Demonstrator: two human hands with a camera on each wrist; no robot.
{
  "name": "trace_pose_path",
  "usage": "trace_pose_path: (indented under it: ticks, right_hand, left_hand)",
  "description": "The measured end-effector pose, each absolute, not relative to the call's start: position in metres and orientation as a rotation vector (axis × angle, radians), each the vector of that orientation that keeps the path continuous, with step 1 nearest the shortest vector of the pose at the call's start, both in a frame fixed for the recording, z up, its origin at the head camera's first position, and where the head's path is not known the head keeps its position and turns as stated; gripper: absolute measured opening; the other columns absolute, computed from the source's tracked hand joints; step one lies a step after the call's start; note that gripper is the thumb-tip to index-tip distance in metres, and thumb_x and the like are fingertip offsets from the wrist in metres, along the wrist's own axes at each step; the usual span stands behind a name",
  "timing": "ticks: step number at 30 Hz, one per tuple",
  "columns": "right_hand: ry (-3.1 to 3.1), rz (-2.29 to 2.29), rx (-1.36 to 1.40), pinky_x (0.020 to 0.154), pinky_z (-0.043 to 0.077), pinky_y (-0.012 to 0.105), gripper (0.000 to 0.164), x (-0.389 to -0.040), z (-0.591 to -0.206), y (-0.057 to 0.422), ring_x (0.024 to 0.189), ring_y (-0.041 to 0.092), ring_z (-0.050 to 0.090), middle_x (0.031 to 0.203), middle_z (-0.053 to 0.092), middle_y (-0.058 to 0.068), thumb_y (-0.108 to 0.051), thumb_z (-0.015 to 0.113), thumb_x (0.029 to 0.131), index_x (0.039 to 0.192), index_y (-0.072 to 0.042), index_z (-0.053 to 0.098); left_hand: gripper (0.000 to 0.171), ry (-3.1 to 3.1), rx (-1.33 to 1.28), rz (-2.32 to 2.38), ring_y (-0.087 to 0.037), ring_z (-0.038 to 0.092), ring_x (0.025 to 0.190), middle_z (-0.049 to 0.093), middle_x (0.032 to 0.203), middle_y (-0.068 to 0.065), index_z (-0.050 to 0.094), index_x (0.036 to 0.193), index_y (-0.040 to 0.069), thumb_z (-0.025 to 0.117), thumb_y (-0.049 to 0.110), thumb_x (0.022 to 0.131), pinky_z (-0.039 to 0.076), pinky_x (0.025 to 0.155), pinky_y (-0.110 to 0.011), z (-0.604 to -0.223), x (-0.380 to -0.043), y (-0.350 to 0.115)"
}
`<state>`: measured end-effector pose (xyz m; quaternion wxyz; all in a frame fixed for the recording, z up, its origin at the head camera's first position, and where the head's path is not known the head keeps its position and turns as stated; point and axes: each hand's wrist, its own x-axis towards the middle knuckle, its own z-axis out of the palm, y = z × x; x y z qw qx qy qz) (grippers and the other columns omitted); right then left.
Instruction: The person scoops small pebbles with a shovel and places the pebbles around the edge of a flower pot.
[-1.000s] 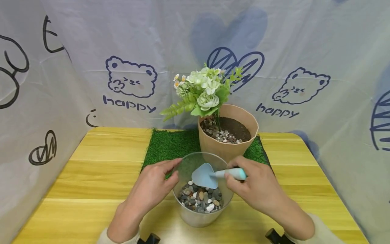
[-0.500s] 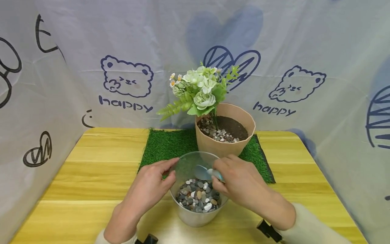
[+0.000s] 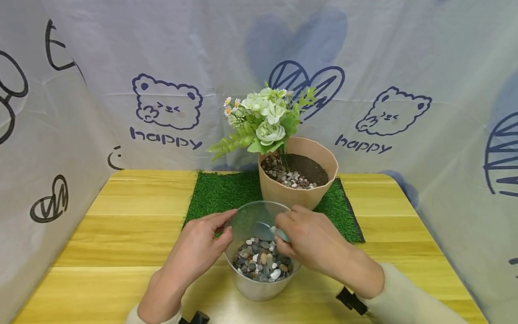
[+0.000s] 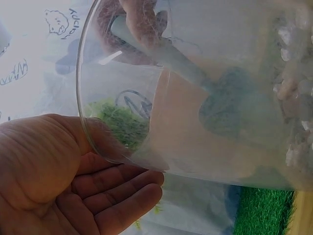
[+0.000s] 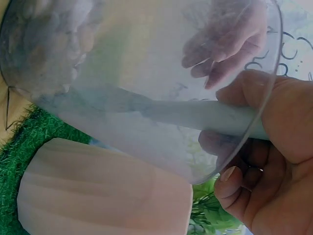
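Note:
A clear plastic bucket [image 3: 261,292] stands on the table with mixed pebbles [image 3: 265,265] at its bottom. My right hand [image 3: 313,236] grips the handle of a small light-blue trowel [image 3: 263,231] over the bucket's right rim. The trowel's blade [image 4: 230,103] points down inside, its tip close to the pebbles; whether it touches them I cannot tell. My left hand [image 3: 202,245] rests against the bucket's left side near the rim, thumb and index finger touching the wall. In the left wrist view its other fingers [image 4: 122,196] extend loosely outside the bucket.
Behind the bucket, a peach flowerpot [image 3: 291,198] holds dark soil [image 3: 309,168], small pebbles [image 3: 293,180] and a bunch of pale green and white flowers [image 3: 269,121]. It stands on a green turf mat [image 3: 226,189] on the wooden table [image 3: 133,225]. Printed cloth [image 3: 226,45] hangs behind.
My right hand has moved left with the trowel, tipping its blade from lying across the bucket to pointing down inside. My left hand stays at the bucket's left side.

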<state>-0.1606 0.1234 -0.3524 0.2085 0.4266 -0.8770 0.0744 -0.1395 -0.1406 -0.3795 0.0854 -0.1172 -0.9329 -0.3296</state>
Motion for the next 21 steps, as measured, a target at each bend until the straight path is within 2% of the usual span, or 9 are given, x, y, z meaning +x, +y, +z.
trace_pose_path:
  ticks: [10,21]
  right_hand:
    - [-2.370,-0.013,1.216,0.051,0.032,0.023,0.030,-0.151,-0.336,0.124,0.066,0.015,0.040,0.069,0.044,-0.006,-0.016,0.076,0.077,0.076,-0.017,0.046]
    - [-2.504,-0.009,1.308,0.054,0.030,0.022,0.029,-0.147,-0.318,0.125,0.065,0.013,0.035,0.069,0.040,-0.009,-0.016,0.074,0.079,0.077,-0.019,0.045]
  left_hand:
    - [0.045,-2.774,-0.359,-0.985,-0.003,0.037,0.048,0.077,0.124,-0.004,0.070,0.140,0.017,0.065,0.013,0.095,0.039,0.045,-0.023,-0.380,-0.141,-0.140]
    - [0.043,-2.776,-0.347,-0.944,-0.004,0.039,0.049,0.074,0.131,-0.007,0.071,0.140,0.015,0.064,0.013,0.097,0.041,0.048,-0.024,-0.380,-0.139,-0.139]
